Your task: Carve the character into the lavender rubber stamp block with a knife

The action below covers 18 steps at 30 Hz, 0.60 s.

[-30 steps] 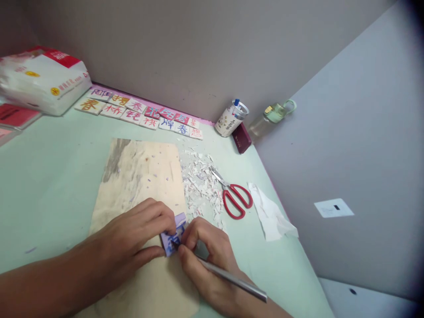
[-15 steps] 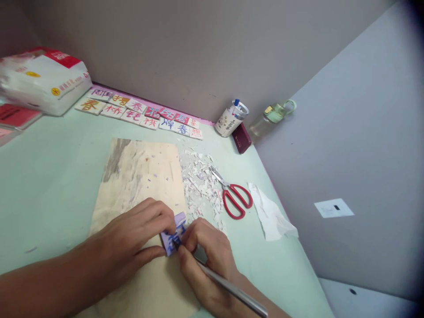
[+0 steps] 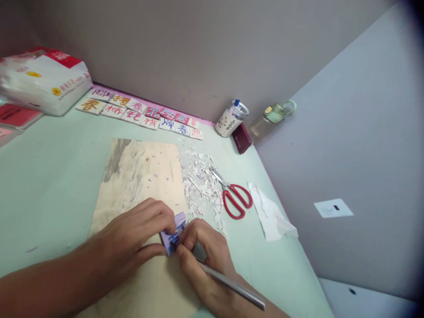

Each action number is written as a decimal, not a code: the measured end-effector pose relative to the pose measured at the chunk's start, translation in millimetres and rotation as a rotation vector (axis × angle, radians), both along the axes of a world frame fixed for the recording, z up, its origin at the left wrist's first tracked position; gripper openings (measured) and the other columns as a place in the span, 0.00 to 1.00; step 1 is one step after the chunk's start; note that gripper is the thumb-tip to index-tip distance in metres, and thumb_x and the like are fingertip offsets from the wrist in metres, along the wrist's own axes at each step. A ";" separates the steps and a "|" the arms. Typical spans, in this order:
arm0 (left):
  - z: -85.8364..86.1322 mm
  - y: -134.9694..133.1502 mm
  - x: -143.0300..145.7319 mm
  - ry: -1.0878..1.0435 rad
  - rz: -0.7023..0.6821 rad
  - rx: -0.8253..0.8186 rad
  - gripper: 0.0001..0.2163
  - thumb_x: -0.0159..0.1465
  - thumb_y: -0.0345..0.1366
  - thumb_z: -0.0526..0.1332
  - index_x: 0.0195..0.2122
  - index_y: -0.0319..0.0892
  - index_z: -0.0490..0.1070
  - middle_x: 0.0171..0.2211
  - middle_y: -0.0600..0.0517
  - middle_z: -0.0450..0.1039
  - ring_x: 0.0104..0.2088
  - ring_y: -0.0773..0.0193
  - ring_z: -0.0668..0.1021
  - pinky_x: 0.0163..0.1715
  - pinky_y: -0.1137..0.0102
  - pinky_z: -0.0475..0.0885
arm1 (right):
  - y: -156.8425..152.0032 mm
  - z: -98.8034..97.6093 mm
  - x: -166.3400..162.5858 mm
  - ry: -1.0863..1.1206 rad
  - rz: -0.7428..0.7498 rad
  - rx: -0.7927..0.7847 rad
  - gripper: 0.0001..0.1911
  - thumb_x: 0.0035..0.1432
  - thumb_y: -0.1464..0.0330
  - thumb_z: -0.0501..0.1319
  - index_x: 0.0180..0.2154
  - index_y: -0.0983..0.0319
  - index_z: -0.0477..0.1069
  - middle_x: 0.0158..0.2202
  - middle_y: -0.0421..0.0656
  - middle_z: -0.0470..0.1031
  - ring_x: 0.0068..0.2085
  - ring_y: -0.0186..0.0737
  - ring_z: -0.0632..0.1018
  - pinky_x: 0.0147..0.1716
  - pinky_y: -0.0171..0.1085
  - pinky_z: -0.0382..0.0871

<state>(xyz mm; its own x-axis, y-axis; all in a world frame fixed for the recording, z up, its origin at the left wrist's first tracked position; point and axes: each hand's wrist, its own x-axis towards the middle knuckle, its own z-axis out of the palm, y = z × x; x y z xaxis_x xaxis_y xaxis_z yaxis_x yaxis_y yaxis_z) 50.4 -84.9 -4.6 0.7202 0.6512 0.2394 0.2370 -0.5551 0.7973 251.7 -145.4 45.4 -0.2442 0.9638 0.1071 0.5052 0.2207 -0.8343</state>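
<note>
Your left hand [image 3: 139,234] pins the small purple tile [image 3: 176,229] on the wooden board [image 3: 142,172], near the board's right edge, grip closed on the tile. Your right hand [image 3: 205,256] keeps a tight grip on a metal carving tool [image 3: 232,287], tip touching the tile. White shavings [image 3: 202,185] and red scissors [image 3: 233,196] lie nearby on the worktop [image 3: 49,176].

A pale green table [image 3: 49,176] runs into the corner of the room. A worn wooden board [image 3: 142,176] lies flat near its front edge. Just to the board's right is a heap of white paper scraps [image 3: 200,183], then red-handled scissors [image 3: 233,196] and a crumpled white tissue [image 3: 270,216]. Along the back wall sit two rows of lettered tiles [image 3: 142,112]. A tissue pack [image 3: 43,81] and red booklets [image 3: 15,115] lie at the far left, and a printed can [image 3: 231,118] stands beside a dark red box [image 3: 241,138].
</note>
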 end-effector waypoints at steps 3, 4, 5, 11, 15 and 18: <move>0.5 -0.2 0.1 0.008 0.002 0.002 0.03 0.70 0.31 0.61 0.42 0.47 0.70 0.43 0.54 0.72 0.46 0.61 0.72 0.44 0.70 0.68 | -0.3 -2.6 -0.3 0.015 -0.006 0.051 0.09 0.61 0.73 0.55 0.28 0.58 0.58 0.28 0.39 0.70 0.29 0.36 0.72 0.32 0.37 0.65; 0.6 -0.2 0.1 0.009 0.004 0.000 0.03 0.70 0.31 0.62 0.42 0.47 0.70 0.43 0.54 0.72 0.46 0.61 0.72 0.44 0.71 0.68 | -0.4 -3.3 -0.5 0.016 -0.005 0.065 0.09 0.61 0.73 0.55 0.28 0.58 0.58 0.27 0.39 0.70 0.29 0.36 0.72 0.32 0.37 0.65; 0.6 -0.2 0.1 0.010 0.008 -0.001 0.03 0.69 0.31 0.62 0.42 0.47 0.69 0.43 0.55 0.72 0.46 0.62 0.72 0.44 0.71 0.68 | -0.6 -3.8 -0.7 0.014 -0.002 0.074 0.09 0.61 0.73 0.55 0.28 0.58 0.58 0.28 0.39 0.70 0.29 0.36 0.72 0.33 0.37 0.65; 0.3 0.4 0.7 0.019 0.014 0.008 0.03 0.69 0.31 0.62 0.42 0.47 0.71 0.42 0.54 0.73 0.45 0.61 0.73 0.43 0.70 0.69 | -0.8 -5.6 -1.6 0.000 0.018 0.115 0.10 0.61 0.74 0.55 0.29 0.58 0.58 0.28 0.39 0.71 0.30 0.36 0.73 0.33 0.38 0.66; 1.9 0.1 1.1 0.021 0.004 0.013 0.06 0.69 0.29 0.59 0.43 0.48 0.73 0.43 0.53 0.73 0.45 0.61 0.73 0.44 0.70 0.70 | 1.5 -11.8 0.1 -0.053 0.068 0.267 0.09 0.60 0.76 0.55 0.31 0.58 0.58 0.28 0.40 0.72 0.29 0.37 0.72 0.32 0.39 0.66; 3.1 -0.7 0.8 0.033 0.006 0.045 0.10 0.69 0.27 0.58 0.45 0.49 0.74 0.44 0.53 0.72 0.46 0.62 0.73 0.45 0.71 0.70 | 3.8 -14.8 2.7 -0.172 0.199 0.469 0.10 0.59 0.77 0.55 0.32 0.57 0.58 0.27 0.40 0.71 0.27 0.39 0.69 0.29 0.40 0.64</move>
